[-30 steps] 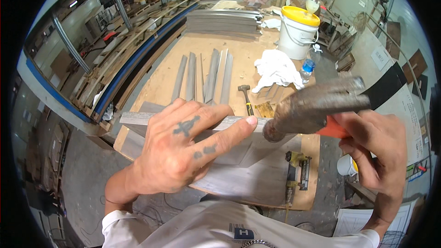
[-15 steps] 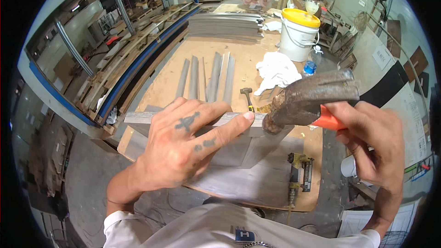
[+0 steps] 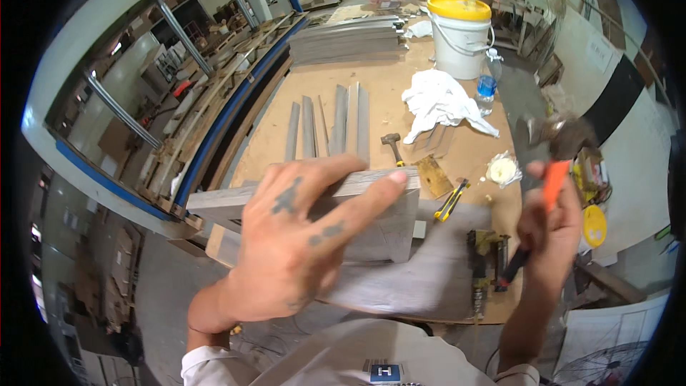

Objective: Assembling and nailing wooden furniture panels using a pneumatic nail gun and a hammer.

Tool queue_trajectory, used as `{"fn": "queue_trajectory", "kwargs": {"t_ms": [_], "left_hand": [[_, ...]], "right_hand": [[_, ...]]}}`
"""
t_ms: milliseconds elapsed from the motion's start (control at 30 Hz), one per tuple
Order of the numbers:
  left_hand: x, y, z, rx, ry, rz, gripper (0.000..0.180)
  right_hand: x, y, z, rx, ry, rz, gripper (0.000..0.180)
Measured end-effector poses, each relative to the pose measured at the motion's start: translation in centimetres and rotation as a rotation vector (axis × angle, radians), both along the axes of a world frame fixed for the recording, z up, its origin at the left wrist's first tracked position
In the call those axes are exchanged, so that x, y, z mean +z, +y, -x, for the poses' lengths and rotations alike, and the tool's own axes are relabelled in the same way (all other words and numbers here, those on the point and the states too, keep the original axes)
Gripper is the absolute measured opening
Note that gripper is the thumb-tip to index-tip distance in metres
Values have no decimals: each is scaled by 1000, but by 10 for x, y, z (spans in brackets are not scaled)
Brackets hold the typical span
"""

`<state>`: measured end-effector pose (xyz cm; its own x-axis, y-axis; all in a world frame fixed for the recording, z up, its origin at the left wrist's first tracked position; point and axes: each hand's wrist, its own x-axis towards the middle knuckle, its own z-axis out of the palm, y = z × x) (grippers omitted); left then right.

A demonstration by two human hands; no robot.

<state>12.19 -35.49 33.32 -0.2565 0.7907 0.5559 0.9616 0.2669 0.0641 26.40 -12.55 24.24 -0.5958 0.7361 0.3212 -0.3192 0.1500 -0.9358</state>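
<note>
My left hand [image 3: 289, 236] is closed over the top edge of a grey wood-grain board assembly [image 3: 382, 232], with its index finger stretched along that edge near the right corner. The assembly stands upright on a flat grey panel. Off to the right, my right hand [image 3: 549, 223] grips a claw hammer [image 3: 556, 184] by its orange and black handle. The hammer's head is up, blurred, and apart from the boards. Just below the right hand lies a nail gun [image 3: 488, 261] on the panel.
Beyond the boards lie a small hammer [image 3: 391, 146], a yellow utility knife [image 3: 451, 200], grey strips [image 3: 341, 125] and a white cloth [image 3: 443, 104]. A white bucket [image 3: 457, 46] and a bottle [image 3: 487, 84] stand farther back. Two people are at the table's far end.
My right hand has swung the hammer away from the board's right corner, outward to the right. The left hand keeps its hold on the board assembly.
</note>
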Motion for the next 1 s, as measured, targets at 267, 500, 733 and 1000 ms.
{"fn": "queue_trajectory", "kwargs": {"t_ms": [267, 500, 733, 1000], "left_hand": [[-15, -36, 8, 267, -1, -196, 29], [-110, -105, 33, 525, -629, -1102, 56], [-122, -66, 13, 444, -808, -1302, 55], [-129, -74, 8, 251, -818, -1444, 53]], "right_hand": [[-32, -63, 41, 246, 287, 103, 29], [-11, -112, 49, 237, -46, -76, 42], [-24, -122, 62, -27, 11, -28, 47], [-43, -135, 67, -150, 165, -50, 46]]}}
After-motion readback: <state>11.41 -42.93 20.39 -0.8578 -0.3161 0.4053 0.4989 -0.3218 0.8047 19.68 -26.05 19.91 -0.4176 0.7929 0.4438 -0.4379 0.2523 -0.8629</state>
